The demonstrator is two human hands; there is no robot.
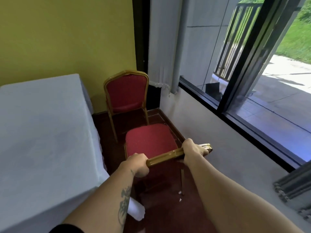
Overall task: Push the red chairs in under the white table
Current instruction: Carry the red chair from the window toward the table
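A red chair (149, 139) with a gold frame stands right in front of me, its seat pointing away from me. My left hand (138, 164) grips the left end of its gold top rail and my right hand (193, 151) grips the right end. The white table (42, 132), draped in a white cloth, fills the left side; the near chair stands beside it, apart from its edge. A second red chair (126, 94) stands in the far corner, facing me, out from the table.
A yellow wall is behind the table. A grey wall with a low window sill (244, 121) runs along the right. Dark red floor (168, 207) lies between table and wall. A white table leg base (136, 211) shows near my left arm.
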